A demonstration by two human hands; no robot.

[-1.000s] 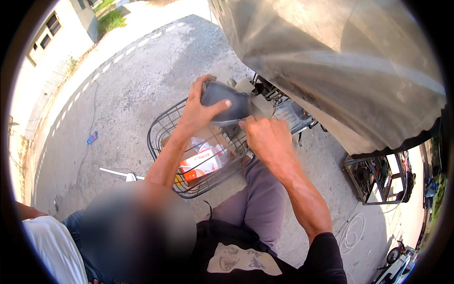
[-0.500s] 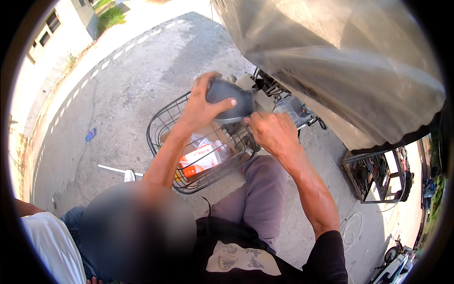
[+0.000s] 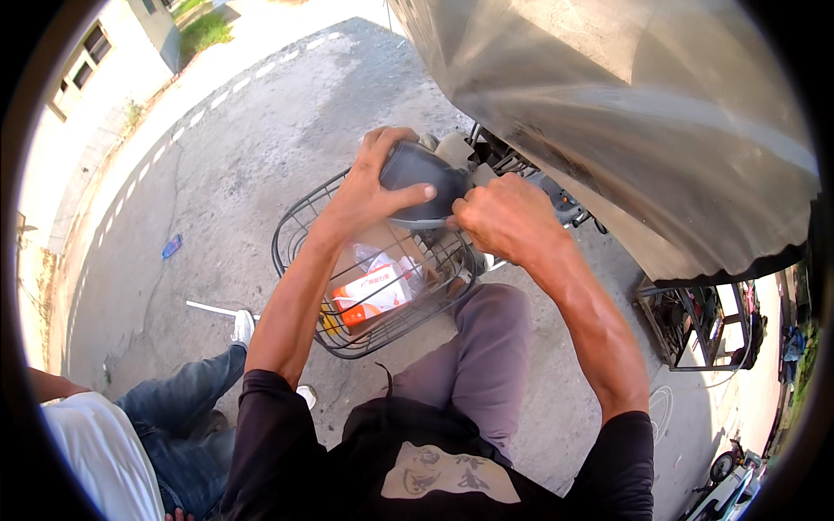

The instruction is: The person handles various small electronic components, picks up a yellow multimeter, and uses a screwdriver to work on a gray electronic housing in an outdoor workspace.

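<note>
A dark grey rounded housing (image 3: 423, 181), like a headlamp shell, sits above the far right side of a black wire basket (image 3: 369, 346). My left hand (image 3: 372, 178) is wrapped over its left side, thumb across the top and fingers on the far edge. Against the housing's lower right edge, my right hand (image 3: 506, 213) is closed, its thumb and curled finger pinched together; anything inside the pinch is hidden. Below my hands, the basket holds a cardboard box (image 3: 382, 236), an orange-and-white packet (image 3: 373, 293) and a clear plastic bag (image 3: 408, 268). Vehicle parts lie partly hidden beyond the housing.
A grey plastic sheet (image 3: 625, 148) hangs over the upper right. At the left stands another person in a white shirt (image 3: 100, 456) and jeans. A metal-framed rack (image 3: 695, 326) with assorted things is at the right. A blue wrapper (image 3: 171, 247) lies on the concrete.
My right hand has turned and shifted slightly right and up, its knuckles higher. My left hand keeps its hold on the housing. The blurred round shape over my left arm is gone.
</note>
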